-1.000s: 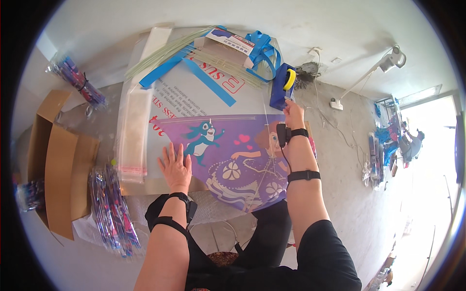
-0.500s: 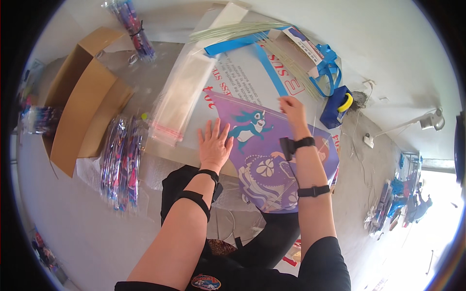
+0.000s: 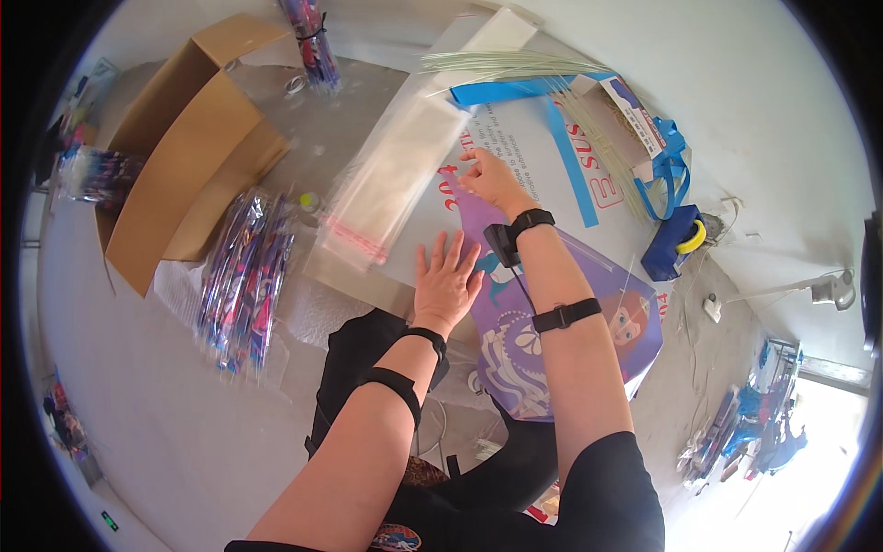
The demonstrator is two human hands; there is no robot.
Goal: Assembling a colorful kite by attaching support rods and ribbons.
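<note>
A purple kite sail (image 3: 510, 345), printed with a figure in a white-patterned dress, lies flat in front of me and reaches down towards my lap. My left hand (image 3: 446, 287) rests with spread fingers at its left edge, apparently pressing it down. Over the sail's upper left corner is my right hand (image 3: 499, 180), its fingers curled in. Whatever may be between those fingertips is too small to make out. My right forearm crosses the sail and hides part of the print. Beneath lies a grey board (image 3: 529, 184) with red lettering.
A stack of clear plastic sleeves (image 3: 395, 179) lies left of the sail. Thin pale rods (image 3: 515, 63), blue strapping (image 3: 575, 166), a small open box (image 3: 625, 120) and a blue tape dispenser (image 3: 671, 241) are beyond it. Leftward stand a cardboard carton (image 3: 184, 175) and wrapped bundles (image 3: 244, 285).
My right hand has moved left along the sail's upper edge to its upper left corner. The left hand stays spread at the left edge. The whole view has shifted slightly.
</note>
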